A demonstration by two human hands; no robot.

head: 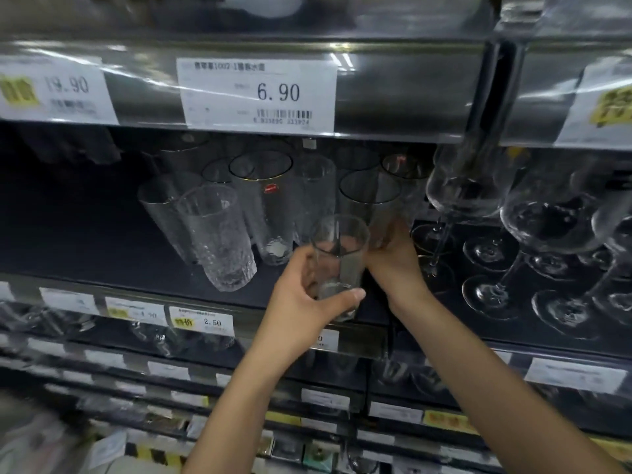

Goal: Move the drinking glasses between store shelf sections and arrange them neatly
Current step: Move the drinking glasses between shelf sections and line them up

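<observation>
My left hand (307,295) grips a clear smooth tumbler (338,254) near its base, at the front edge of the dark shelf (102,241). Just to its right, my right hand (393,258) reaches further in, with its fingers round the lower part of a tall dark-rimmed glass (369,196). A textured tall glass (219,234) stands at the front left of the group. Behind it stand several more tall glasses, one with a red sticker (270,200).
Wine glasses (547,213) crowd the shelf section to the right, their bases close to my right wrist. The shelf above carries price labels, one reading 6.90 (260,94). Lower shelves hold more glassware and price tags (201,323). Dark bare shelf stretches to the left.
</observation>
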